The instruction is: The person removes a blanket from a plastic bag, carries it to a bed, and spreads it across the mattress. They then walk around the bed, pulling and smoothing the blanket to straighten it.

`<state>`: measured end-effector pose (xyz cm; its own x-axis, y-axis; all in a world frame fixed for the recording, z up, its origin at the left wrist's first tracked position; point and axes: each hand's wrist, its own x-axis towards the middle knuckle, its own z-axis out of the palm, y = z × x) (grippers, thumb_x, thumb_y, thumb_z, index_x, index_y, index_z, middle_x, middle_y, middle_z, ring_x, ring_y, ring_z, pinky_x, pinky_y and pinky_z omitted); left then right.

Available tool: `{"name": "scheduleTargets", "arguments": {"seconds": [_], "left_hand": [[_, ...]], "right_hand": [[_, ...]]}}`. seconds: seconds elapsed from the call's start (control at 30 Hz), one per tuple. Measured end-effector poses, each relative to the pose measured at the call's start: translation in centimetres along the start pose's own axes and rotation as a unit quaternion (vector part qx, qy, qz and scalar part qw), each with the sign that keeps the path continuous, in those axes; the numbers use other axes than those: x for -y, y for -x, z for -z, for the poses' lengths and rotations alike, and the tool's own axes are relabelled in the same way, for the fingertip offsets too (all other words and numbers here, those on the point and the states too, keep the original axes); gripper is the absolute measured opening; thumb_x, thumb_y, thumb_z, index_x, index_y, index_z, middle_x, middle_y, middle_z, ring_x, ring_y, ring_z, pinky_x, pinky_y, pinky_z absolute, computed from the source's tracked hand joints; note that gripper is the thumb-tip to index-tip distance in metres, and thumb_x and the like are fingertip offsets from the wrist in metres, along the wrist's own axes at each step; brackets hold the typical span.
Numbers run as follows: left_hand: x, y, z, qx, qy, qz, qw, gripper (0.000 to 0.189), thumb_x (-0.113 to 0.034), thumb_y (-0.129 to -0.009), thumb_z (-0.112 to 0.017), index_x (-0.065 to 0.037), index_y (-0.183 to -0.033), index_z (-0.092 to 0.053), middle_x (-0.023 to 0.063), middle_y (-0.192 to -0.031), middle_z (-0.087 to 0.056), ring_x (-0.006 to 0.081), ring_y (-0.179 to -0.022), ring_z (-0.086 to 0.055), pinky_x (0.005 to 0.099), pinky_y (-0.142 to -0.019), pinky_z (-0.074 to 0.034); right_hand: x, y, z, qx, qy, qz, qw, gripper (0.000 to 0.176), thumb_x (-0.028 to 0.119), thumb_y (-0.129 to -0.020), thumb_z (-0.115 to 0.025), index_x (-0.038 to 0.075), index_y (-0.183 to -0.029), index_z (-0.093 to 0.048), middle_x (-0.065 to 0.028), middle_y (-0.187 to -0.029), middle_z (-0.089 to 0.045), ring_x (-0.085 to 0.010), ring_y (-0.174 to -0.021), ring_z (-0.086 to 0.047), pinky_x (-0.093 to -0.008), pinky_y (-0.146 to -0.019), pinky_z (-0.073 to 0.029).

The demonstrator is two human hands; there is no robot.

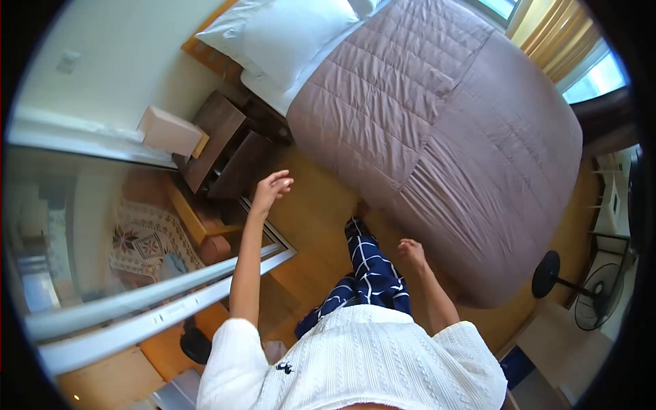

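Observation:
My left hand (272,191) is raised in front of me, over the floor near the sliding door frame. Its fingers are loosely bent and apart, with nothing in them. Lower on the right, my right hand (411,253) hangs beside the bed with its fingers curled in; I see no object in it. The nearest thing to it is the mauve quilted bedspread (437,137), which covers most of the bed and droops over the near edge. Neither hand touches the bed. White pillows (294,37) lie at the head end.
A dark wooden nightstand (217,140) stands by the bed, with a boxy pale lamp (169,131) on it. The glass door's white frame (164,307) runs along my left. At the right stand a fan (598,297) and a black round stool-like object (546,274). Wooden floor (311,191) lies ahead.

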<state>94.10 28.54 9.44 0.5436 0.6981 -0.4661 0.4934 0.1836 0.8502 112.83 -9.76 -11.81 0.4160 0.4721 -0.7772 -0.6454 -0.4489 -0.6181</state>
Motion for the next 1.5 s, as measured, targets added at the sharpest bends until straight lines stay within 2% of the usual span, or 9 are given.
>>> {"name": "scheduleTargets", "arguments": {"seconds": [0.23, 0.37, 0.5, 0.7, 0.77, 0.93, 1.1, 1.3, 1.5], "left_hand": [[11.0, -28.1, 1.5, -0.133, -0.031, 0.094, 0.986, 0.041, -0.013, -0.072, -0.057, -0.007, -0.111, -0.049, 0.0056, -0.098, -0.059, 0.0136, -0.081, -0.057, 0.0251, -0.069, -0.043], [15.4, -38.0, 2.7, -0.238, -0.202, 0.051, 0.949, 0.050, -0.008, -0.067, -0.060, -0.006, -0.115, -0.045, 0.0114, -0.109, -0.054, 0.0232, -0.097, -0.053, 0.0312, -0.083, -0.040], [19.0, -45.4, 2.9, -0.245, -0.251, 0.023, 0.936, 0.034, -0.012, -0.062, -0.063, -0.003, -0.095, -0.056, 0.0123, -0.084, -0.061, 0.0237, -0.077, -0.059, 0.0344, -0.070, -0.044], [15.5, -43.2, 6.3, -0.172, -0.314, -0.112, 0.927, 0.020, -0.011, -0.061, -0.061, 0.000, -0.064, -0.045, 0.0106, -0.052, -0.046, 0.0228, -0.051, -0.047, 0.0342, -0.054, -0.039], [11.7, -41.8, 9.8, -0.149, -0.302, -0.175, 0.925, 0.017, -0.009, -0.060, -0.059, 0.000, -0.061, -0.044, 0.0086, -0.049, -0.041, 0.0201, -0.049, -0.044, 0.0329, -0.051, -0.038], [14.7, -46.9, 13.9, -0.102, -0.257, 0.049, 0.960, 0.016, -0.014, -0.057, -0.061, -0.001, -0.065, -0.057, 0.0087, -0.058, -0.057, 0.0161, -0.054, -0.051, 0.0312, -0.056, -0.042], [16.8, -48.5, 9.9, -0.001, -0.167, 0.031, 0.985, 0.022, -0.015, -0.062, -0.056, 0.000, -0.077, -0.058, 0.0127, -0.067, -0.059, 0.0196, -0.063, -0.054, 0.0315, -0.063, -0.043], [8.6, -46.3, 16.7, -0.027, -0.521, -0.330, 0.787, 0.020, -0.015, -0.070, -0.049, -0.002, -0.079, -0.061, 0.0182, -0.062, -0.054, 0.0309, -0.053, -0.051, 0.0379, -0.052, -0.041], [12.5, -50.2, 11.7, -0.037, -0.598, -0.083, 0.797, 0.023, -0.025, -0.072, -0.047, -0.011, -0.082, -0.062, 0.0187, -0.074, -0.058, 0.0353, -0.068, -0.055, 0.0435, -0.061, -0.043]], "right_hand": [[2.7, -14.8, -7.9, -0.286, 0.082, 0.148, 0.943, 0.031, 0.022, -0.071, -0.061, 0.005, -0.096, -0.052, -0.0050, -0.082, -0.054, -0.0147, -0.074, -0.050, -0.0264, -0.066, -0.042], [5.8, -17.6, -10.4, -0.449, 0.152, 0.049, 0.879, 0.036, 0.022, -0.067, -0.066, 0.002, -0.093, -0.050, -0.0059, -0.081, -0.054, -0.0161, -0.072, -0.050, -0.0286, -0.068, -0.042], [6.0, -19.5, -11.8, -0.529, 0.094, 0.058, 0.841, 0.033, 0.020, -0.066, -0.067, 0.002, -0.089, -0.049, -0.0073, -0.077, -0.053, -0.0164, -0.072, -0.050, -0.0309, -0.066, -0.041], [5.2, -18.9, -13.5, -0.516, 0.224, 0.009, 0.827, 0.024, 0.022, -0.075, -0.058, 0.000, -0.080, -0.051, -0.0138, -0.073, -0.053, -0.0234, -0.066, -0.048, -0.0337, -0.065, -0.038], [5.7, -18.1, -13.9, -0.402, 0.018, 0.023, 0.915, 0.028, 0.027, -0.077, -0.058, -0.001, -0.082, -0.054, -0.0078, -0.068, -0.054, -0.0148, -0.064, -0.047, -0.0306, -0.063, -0.038], [5.6, -18.2, -16.1, -0.401, 0.124, -0.010, 0.908, 0.031, 0.029, -0.075, -0.060, 0.001, -0.087, -0.057, -0.0031, -0.075, -0.058, -0.0130, -0.068, -0.049, -0.0284, -0.065, -0.040], [6.6, -19.9, -16.2, -0.459, 0.201, -0.090, 0.861, 0.034, 0.031, -0.069, -0.064, 0.001, -0.084, -0.056, -0.0136, -0.075, -0.059, -0.0175, -0.069, -0.053, -0.0326, -0.066, -0.041], [6.9, -18.0, -17.2, -0.241, 0.014, -0.021, 0.970, 0.028, 0.023, -0.069, -0.065, 0.004, -0.090, -0.061, -0.0056, -0.082, -0.062, -0.0091, -0.077, -0.053, -0.0254, -0.070, -0.041], [5.4, -19.3, -18.3, -0.458, 0.166, -0.059, 0.871, 0.027, 0.016, -0.064, -0.066, 0.001, -0.086, -0.059, -0.0092, -0.081, -0.060, -0.0196, -0.075, -0.056, -0.0279, -0.073, -0.041]]}}
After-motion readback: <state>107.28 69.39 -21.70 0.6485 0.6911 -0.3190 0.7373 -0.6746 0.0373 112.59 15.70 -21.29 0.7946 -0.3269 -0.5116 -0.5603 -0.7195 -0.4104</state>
